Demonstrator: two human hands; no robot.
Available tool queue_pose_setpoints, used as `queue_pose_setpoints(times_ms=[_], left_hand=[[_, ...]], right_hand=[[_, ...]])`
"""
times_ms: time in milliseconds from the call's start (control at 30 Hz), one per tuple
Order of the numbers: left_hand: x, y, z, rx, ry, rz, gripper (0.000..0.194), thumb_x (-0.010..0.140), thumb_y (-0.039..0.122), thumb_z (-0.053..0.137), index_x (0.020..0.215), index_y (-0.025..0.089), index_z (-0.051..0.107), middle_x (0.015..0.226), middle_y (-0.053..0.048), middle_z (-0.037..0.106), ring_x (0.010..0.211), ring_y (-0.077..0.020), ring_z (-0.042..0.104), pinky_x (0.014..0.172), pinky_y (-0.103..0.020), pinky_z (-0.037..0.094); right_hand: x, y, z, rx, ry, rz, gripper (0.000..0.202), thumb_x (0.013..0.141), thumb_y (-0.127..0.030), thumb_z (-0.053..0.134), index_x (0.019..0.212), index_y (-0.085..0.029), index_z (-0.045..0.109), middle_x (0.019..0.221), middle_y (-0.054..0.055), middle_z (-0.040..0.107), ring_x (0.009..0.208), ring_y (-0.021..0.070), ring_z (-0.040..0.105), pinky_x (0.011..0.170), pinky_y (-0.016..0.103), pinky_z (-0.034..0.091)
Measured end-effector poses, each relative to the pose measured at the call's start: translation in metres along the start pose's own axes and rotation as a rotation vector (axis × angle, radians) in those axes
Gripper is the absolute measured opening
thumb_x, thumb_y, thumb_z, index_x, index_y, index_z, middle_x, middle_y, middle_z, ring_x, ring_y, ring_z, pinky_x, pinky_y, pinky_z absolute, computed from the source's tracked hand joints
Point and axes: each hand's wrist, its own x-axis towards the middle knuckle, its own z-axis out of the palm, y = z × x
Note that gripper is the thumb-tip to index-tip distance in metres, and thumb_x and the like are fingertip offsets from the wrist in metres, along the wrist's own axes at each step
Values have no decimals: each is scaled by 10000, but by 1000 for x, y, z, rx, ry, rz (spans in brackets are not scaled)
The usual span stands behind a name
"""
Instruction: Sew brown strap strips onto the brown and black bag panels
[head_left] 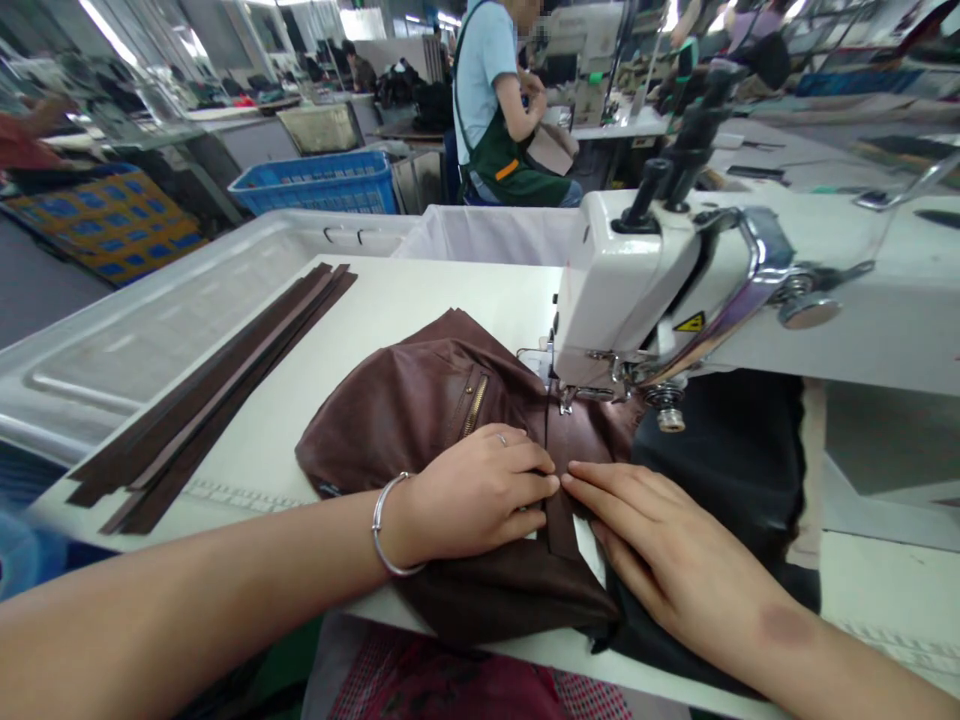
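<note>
Brown leather material (390, 400) with a brass zipper (475, 404) lies on the white table, partly under the presser foot (565, 403) of a sewing machine (622, 290). A narrow brown strip (561, 515) runs from the foot toward the front edge. My left hand (484, 490), below a silver bangle, rests on the leather left of the strip, fingers bent and fingertips at its edge. Flat on the right side, my right hand (652, 530) has its fingers stretched out, fingertips at the strip. Black material (735, 460) lies beneath and beyond it.
Several long brown strips (225, 390) lie at the table's left. Behind them are a clear plastic tray (150, 320), a blue basket (322, 183) and a white-lined bin (487, 232). A person in a dark apron (487, 110) sits beyond. The machine arm spans the right.
</note>
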Motion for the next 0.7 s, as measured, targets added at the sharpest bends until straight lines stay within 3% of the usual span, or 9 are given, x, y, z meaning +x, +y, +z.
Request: queue_pose_setpoints(times_ms=[700], left_hand=[[23,-35,0,-21,35,34,214,916,274,517,1032,170,664,1063,-72,649,1000,-199,577,954,-371,435]], right_hand=[[22,20,-10,-15,-16,-52,375,928,-184,432,1295,-183,511,1223,89,536,1115,227,482,978,431,430]])
